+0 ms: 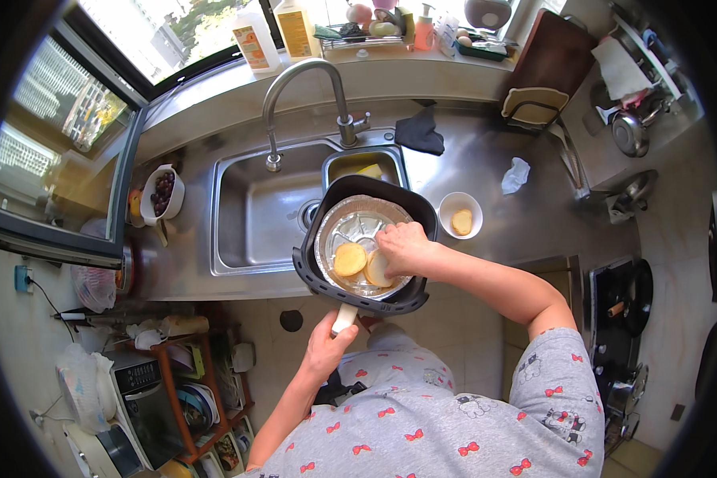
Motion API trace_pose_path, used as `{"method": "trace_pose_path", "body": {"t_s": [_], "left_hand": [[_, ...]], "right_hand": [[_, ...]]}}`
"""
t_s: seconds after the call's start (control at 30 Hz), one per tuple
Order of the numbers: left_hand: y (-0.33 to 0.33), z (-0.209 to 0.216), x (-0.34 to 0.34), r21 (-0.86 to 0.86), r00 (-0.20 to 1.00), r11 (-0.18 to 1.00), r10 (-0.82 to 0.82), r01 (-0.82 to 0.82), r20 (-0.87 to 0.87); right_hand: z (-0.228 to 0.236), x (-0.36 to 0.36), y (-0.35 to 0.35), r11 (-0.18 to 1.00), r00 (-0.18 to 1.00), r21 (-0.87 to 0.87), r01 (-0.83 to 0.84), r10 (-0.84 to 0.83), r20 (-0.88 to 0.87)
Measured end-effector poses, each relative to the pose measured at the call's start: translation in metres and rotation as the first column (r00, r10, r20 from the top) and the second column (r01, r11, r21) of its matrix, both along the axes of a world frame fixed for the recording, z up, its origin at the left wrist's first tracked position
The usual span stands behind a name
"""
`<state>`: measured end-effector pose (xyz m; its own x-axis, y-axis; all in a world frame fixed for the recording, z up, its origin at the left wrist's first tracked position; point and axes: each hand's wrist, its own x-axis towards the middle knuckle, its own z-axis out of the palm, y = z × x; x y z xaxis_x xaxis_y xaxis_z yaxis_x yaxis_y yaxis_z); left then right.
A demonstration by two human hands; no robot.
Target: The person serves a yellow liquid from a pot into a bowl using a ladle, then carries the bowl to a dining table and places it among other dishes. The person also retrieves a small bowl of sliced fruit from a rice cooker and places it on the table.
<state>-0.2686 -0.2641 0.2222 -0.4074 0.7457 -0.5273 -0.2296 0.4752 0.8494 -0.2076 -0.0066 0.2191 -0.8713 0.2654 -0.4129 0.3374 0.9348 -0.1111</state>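
Note:
My left hand (327, 344) is wrapped round the cream handle (345, 318) of a black air fryer basket (424, 209). The basket is held in front of the sink, over the counter's near edge. Inside it sits a round foil tray (336, 219). A pale golden round slice (350, 260) lies flat on the foil. My right hand (407, 248) reaches into the tray, its fingers closed on a second pale round slice (377, 270), which looks tilted. Some of the fingertips are hidden. To the right, a white bowl (473, 201) holds another golden piece (461, 222).
Behind the basket is a steel sink (251, 211) with a tall curved faucet (338, 92). A dark cloth (420, 133) and crumpled white plastic (515, 176) lie on the counter. Grapes fill a white container (173, 199) at left. An open window (60, 151) juts in; a stove (613, 319) stands right.

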Motion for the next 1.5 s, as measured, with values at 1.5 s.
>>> {"method": "trace_pose_path", "body": {"t_s": [1.5], "left_hand": [[0.016,-0.020,-0.007,0.007,0.998,0.999,0.035,-0.035,0.053]], "right_hand": [[0.042,0.099,0.133,0.645,0.600,-0.394,0.655,-0.761,-0.247]]}}
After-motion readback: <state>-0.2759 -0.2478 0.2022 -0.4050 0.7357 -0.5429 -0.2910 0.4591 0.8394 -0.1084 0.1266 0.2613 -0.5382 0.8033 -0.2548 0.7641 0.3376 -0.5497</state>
